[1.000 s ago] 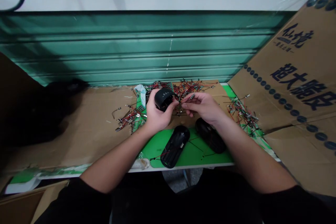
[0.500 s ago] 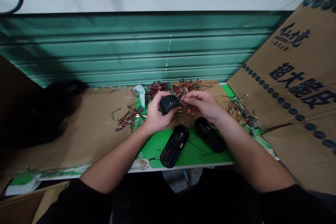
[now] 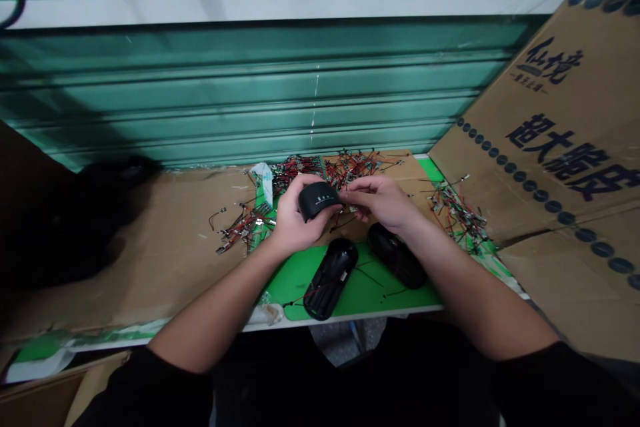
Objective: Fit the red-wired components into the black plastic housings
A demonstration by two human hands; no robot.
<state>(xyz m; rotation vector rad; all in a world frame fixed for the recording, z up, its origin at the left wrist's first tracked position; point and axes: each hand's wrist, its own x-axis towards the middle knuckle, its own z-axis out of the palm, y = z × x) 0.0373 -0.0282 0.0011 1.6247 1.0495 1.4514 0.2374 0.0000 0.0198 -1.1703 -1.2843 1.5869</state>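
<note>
My left hand [image 3: 296, 219] is wrapped round a curved black plastic housing [image 3: 319, 200] with small pale markings on its outer face. At the right end of the housing, the fingers of my right hand [image 3: 380, 203] are pinched together; whatever lies between the fingertips is too small to make out. Below the hands, an open black casing [image 3: 330, 280] with thin wires lies on the green mat [image 3: 290, 273]. A second black casing [image 3: 395, 257] rests under my right wrist, partly hidden by it.
Heaped behind my hands are red and black wires with small connectors [image 3: 350, 165]. More wire bundles lie left [image 3: 245, 227] and right [image 3: 457, 213]. A printed cardboard box [image 3: 560, 147] stands at the right, a green ribbed wall [image 3: 200, 93] behind, and a dark bundle [image 3: 65, 227] at the left.
My right fingertips have moved closer to the end of the black housing, and the red wire seen at them earlier no longer shows clearly. My left hand keeps its hold.
</note>
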